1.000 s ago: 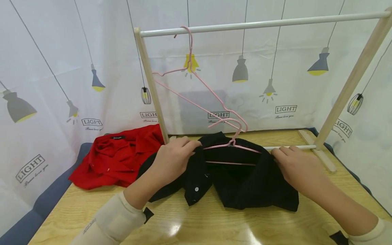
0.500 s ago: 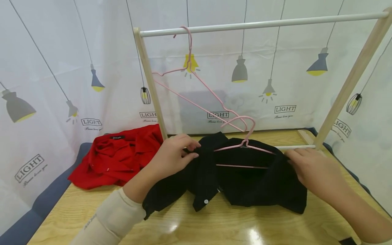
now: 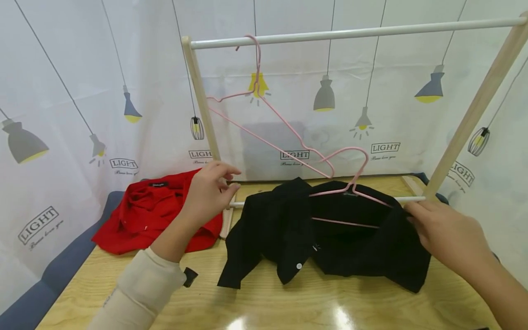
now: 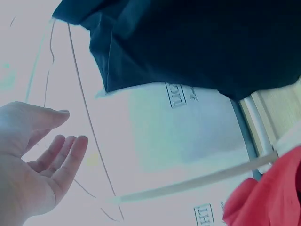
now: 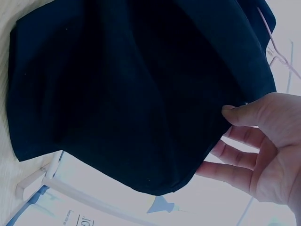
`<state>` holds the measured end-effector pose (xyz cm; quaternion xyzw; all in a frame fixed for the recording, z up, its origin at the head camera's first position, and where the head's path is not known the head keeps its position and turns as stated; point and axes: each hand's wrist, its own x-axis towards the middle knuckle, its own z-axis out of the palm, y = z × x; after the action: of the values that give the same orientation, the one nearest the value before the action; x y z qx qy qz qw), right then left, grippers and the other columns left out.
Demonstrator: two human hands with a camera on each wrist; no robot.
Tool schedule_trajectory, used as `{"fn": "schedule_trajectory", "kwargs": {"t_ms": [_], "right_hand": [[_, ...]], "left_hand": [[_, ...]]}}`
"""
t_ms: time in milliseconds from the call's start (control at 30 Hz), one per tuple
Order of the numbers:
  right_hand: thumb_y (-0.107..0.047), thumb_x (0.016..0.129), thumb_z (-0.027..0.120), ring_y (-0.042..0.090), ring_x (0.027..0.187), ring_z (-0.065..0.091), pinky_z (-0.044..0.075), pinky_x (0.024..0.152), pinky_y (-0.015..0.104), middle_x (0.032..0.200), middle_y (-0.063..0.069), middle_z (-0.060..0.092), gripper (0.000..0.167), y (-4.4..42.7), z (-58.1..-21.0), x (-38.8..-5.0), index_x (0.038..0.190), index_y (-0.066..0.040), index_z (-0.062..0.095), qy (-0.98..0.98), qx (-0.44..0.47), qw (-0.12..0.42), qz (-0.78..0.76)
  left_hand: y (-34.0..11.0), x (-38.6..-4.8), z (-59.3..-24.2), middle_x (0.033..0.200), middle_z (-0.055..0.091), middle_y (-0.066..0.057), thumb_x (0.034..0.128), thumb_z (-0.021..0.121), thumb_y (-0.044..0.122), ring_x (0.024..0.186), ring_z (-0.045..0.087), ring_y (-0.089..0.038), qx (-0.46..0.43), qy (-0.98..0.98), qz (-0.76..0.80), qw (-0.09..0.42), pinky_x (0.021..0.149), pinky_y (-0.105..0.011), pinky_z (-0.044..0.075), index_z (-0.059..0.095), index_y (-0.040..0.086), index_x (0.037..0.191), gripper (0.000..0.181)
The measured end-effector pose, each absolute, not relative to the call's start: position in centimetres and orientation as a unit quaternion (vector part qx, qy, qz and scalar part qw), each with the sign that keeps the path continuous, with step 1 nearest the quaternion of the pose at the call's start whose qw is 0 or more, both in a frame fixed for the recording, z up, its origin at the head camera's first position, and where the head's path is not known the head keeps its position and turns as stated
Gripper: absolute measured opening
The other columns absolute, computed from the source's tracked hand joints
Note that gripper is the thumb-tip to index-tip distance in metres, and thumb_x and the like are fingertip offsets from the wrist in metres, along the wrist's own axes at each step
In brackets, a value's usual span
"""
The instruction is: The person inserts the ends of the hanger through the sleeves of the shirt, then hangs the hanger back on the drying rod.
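I've got my table (image 3: 268,307) in sight, pale wood grain, two bright glints (image 3: 342,317) on the near side. Over left, the red garment (image 3: 144,217) lies in a crumpled heap, dark label (image 3: 158,184) showing! Farther back, the rack (image 3: 477,110) stands on wooden feet (image 3: 414,185). Black shirt (image 3: 272,229) hangs low; whether it touches down, I can't tell.
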<state>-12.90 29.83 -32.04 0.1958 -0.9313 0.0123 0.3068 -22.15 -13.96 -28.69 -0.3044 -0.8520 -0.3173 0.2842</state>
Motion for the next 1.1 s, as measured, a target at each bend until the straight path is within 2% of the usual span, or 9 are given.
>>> {"fn": "schedule_trajectory", "kwargs": {"t_ms": [167,367,567,700,867,1100], "right_hand": [[-0.002,0.072,0.077,0.029,0.058,0.059,0.037,0.035,0.036,0.074,0.01,0.063,0.028,30.7,-32.2,-13.1,0.095,-0.006,0.061,-0.943,0.173,0.285,0.007],[-0.002,0.075,0.075,0.025,0.05,0.052,0.034,0.034,0.035,0.062,0.007,0.057,0.025,31.6,-32.3,-13.3,0.096,-0.004,0.062,-0.951,0.145,0.273,0.004],[-0.001,0.076,0.074,0.032,0.054,0.057,0.038,0.036,0.04,0.065,0.012,0.06,0.025,32.5,-32.5,-13.7,0.097,-0.003,0.062,-0.955,0.123,0.27,0.003],[-0.002,0.079,0.072,0.031,0.053,0.056,0.038,0.037,0.04,0.063,0.011,0.058,0.021,33.1,-32.6,-14.0,0.097,-0.003,0.061,-0.963,0.1,0.251,0.001],[-0.001,0.08,0.069,0.025,0.048,0.05,0.036,0.038,0.04,0.059,0.006,0.053,0.016,33.9,-32.2,-14.2,0.091,-0.003,0.058,-0.965,0.082,0.248,0.008],[0.002,0.08,0.068,0.025,0.049,0.049,0.038,0.041,0.043,0.06,0.01,0.054,0.016,34.6,-30.6,-14.4,0.092,0.002,0.057,-0.971,0.06,0.23,0.015]], "left_hand": [[-15.0,-23.2,-28.8,0.099,0.061,-0.014,0.0779,0.077,-0.004,0.088,0.061,-0.025,-0.275,-0.845,-0.337,0.31,0.074,-0.041,0.057,0.069,0.002,0.102,0.026],[-15.9,-24.4,-28.9,0.1,0.059,-0.018,0.0773,0.075,-0.007,0.092,0.06,-0.029,-0.231,-0.824,-0.375,0.356,0.077,-0.045,0.057,0.067,-0.004,0.103,0.027],[-16.5,-25.9,-29.0,0.105,0.06,-0.021,0.0785,0.073,-0.008,0.096,0.062,-0.032,-0.189,-0.803,-0.427,0.371,0.079,-0.043,0.056,0.064,-0.007,0.109,0.032],[-16.9,-27.1,-28.7,0.112,0.059,-0.021,0.082,0.071,-0.004,0.104,0.06,-0.031,-0.161,-0.802,-0.457,0.35,0.081,-0.046,0.055,0.06,-0.005,0.12,0.039],[-17.3,-28.4,-28.1,0.127,0.055,-0.019,0.0861,0.069,0.0,0.115,0.056,-0.03,-0.129,-0.816,-0.48,0.296,0.089,-0.046,0.052,0.052,-0.001,0.134,0.051],[-17.5,-29.9,-27.8,0.144,0.046,-0.016,0.0901,0.067,0.005,0.127,0.05,-0.028,-0.121,-0.83,-0.499,0.218,0.093,-0.043,0.05,0.036,0.008,0.149,0.067]]}}
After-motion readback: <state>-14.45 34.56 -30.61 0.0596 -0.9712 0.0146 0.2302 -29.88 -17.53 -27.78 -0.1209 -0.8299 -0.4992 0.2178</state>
